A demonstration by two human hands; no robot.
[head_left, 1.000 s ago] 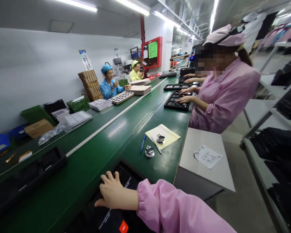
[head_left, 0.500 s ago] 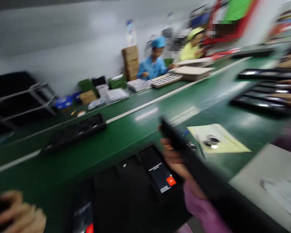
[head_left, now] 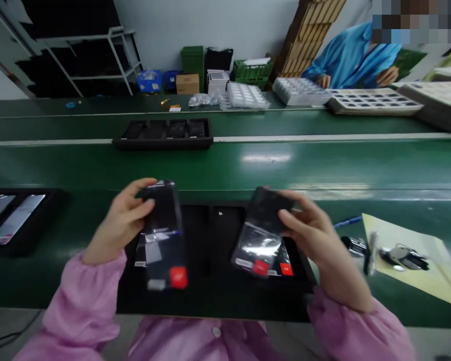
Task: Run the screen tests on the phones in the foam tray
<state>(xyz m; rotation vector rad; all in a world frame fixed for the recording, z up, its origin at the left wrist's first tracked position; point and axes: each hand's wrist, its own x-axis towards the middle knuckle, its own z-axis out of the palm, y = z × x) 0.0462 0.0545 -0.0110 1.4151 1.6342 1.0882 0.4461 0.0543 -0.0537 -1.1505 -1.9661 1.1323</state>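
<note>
My left hand [head_left: 126,215] pinches a smartphone [head_left: 163,235] by its upper left edge. The phone has a dark screen with a red square at its lower corner. In my right hand [head_left: 311,233] is another smartphone [head_left: 261,235], tilted, with glare across its film and a red square near its lower end. Both phones are above a black tray [head_left: 210,296] at the table's near edge. Behind the right-hand phone, a third phone [head_left: 285,263] shows in part in the tray's right slot. A phone's edge also peeks out under the left-hand one. The middle slots look bare.
To the left is another black tray [head_left: 54,210] with phones. Further back stands a black slotted tray [head_left: 163,138]. On the right lie a blue pen [head_left: 348,221] and a yellow sheet [head_left: 432,250] with small metal items. A co-worker in blue [head_left: 355,60] handles pale trays [head_left: 376,103].
The view has swung left and steadied. Before, my right hand held up a long black object and my left was at the lower left; now both are over the tray with phones.
</note>
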